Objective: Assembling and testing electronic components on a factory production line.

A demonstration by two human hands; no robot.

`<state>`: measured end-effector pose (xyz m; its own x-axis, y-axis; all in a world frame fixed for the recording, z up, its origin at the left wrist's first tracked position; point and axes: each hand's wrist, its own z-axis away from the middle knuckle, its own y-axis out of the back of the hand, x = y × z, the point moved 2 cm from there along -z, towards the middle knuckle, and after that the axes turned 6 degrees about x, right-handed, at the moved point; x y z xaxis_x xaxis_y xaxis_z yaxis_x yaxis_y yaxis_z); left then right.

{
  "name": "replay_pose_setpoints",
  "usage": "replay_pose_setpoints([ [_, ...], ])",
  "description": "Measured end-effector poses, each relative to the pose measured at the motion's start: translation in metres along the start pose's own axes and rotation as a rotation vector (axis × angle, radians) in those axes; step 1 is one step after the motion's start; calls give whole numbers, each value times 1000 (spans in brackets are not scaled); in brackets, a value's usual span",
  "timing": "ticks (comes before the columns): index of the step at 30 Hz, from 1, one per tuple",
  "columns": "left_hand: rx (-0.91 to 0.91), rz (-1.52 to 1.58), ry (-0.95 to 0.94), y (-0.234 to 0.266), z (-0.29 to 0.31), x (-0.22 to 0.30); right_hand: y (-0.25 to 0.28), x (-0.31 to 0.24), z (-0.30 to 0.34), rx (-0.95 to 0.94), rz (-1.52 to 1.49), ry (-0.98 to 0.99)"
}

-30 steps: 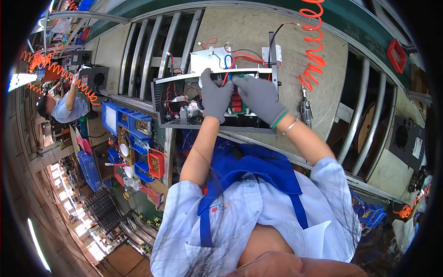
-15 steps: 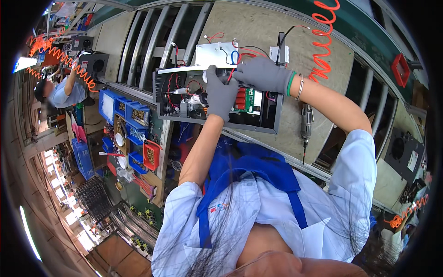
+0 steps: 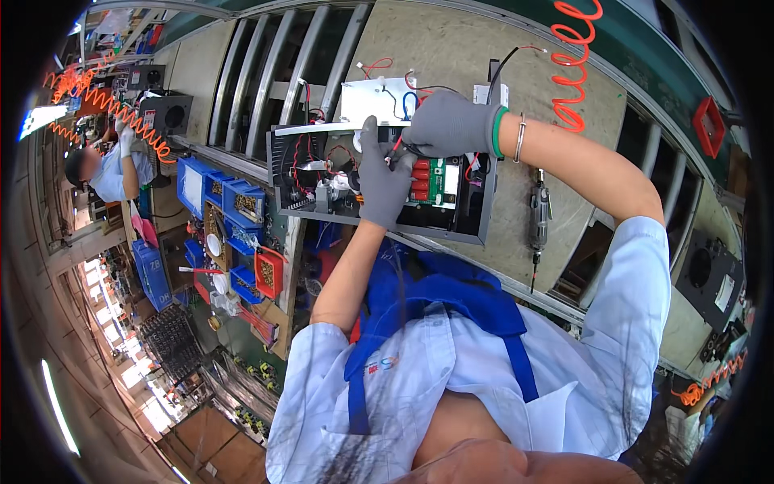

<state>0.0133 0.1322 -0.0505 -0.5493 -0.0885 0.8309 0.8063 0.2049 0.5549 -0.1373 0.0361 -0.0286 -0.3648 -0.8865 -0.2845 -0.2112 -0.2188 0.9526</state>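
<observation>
A dark metal case [image 3: 383, 224] lies open before me on the bench, with wiring and a green circuit board [image 3: 436, 181] carrying red components inside. My left hand [image 3: 382, 181], in a grey glove, reaches over the case. Its index finger stretches to the edge of a pale panel [image 3: 322, 127] along the far side, and its thumb stands apart. Just above that thumb, my gloved right hand [image 3: 453, 125] has its fingers closed on a red wire [image 3: 397, 146], whose end shows between the two hands. The right fingertips are partly hidden.
A white plate [image 3: 372, 98] with loose wires sits behind the case. An electric screwdriver [image 3: 538, 224] is to the right, beneath a coiled orange hose [image 3: 571, 77]. Blue bins [image 3: 242, 202] and a red bin [image 3: 268, 272] of small parts stand left. A co-worker [image 3: 117, 169] is far left.
My right hand has turned and lowered slightly, with its fingers more curled over the wire. My left hand stays nearly in place. The whole view has shifted a little.
</observation>
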Motion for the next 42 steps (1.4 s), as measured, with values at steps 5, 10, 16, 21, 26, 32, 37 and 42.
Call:
replay_pose_setpoints([
  [5,27,-20,52,1,-2,3,7,-1,-8,-31,14,58],
  [10,-64,69,3,1,-7,-3,14,-2,-20,-149,97,129],
  [16,31,-15,14,-2,-2,8,27,-7,-35,-349,240,180],
  [21,-113,88,-93,1,-11,-8,8,13,-40,-289,153,248],
  [26,-44,125,115,-7,-9,16,19,7,-47,-379,134,205],
  [32,-24,123,109,-10,-10,3,22,15,-38,-326,56,262],
  [37,-13,63,48,-5,-7,10,4,13,-19,-166,175,318],
  [42,24,74,-7,-11,-8,-3,-3,-4,6,19,260,269],
])
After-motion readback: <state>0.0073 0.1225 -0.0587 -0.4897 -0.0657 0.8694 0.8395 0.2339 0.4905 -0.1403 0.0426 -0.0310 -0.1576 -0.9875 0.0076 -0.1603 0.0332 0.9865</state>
